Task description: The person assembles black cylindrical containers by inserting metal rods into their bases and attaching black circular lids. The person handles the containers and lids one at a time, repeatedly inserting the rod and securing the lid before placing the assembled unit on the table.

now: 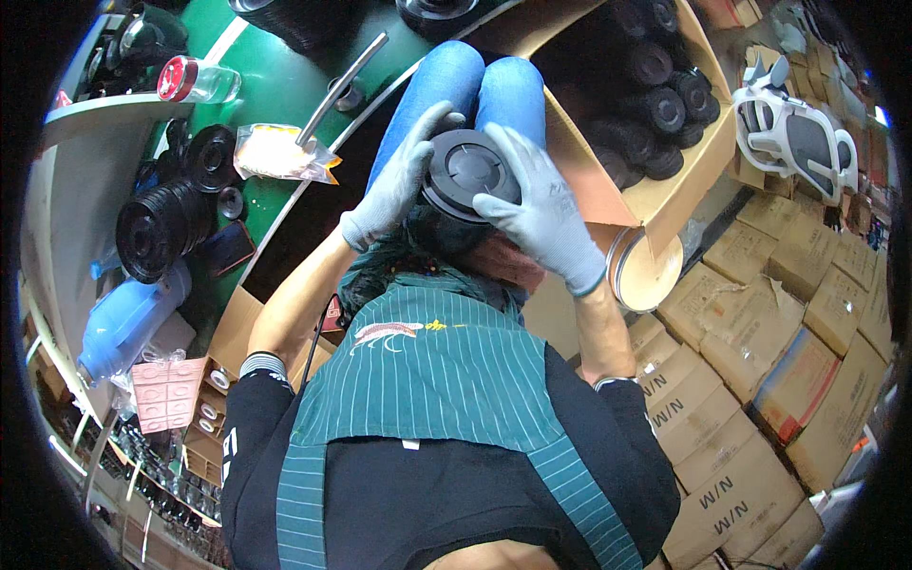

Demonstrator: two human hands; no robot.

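Above my lap, both gloved hands hold a black round plastic lid [467, 169], which seems to have more of the same beneath it. My left hand [397, 180] wraps its fingers round the left side. From the right, my right hand [546, 204] closes on the rim, with its thumb over the near edge. The lid's ridged upper face is turned up toward me. To the right of my knees stands an open cardboard box [608, 195] with many similar black round parts [665, 109] in it.
On the green table [275, 47] at the left are a red-capped jar [195, 81], a metal rod [342, 90], a plastic packet [280, 152] and stacked black discs [157, 228]. Cardboard cartons [731, 332] fill the right side, below a white-framed chair [793, 138].
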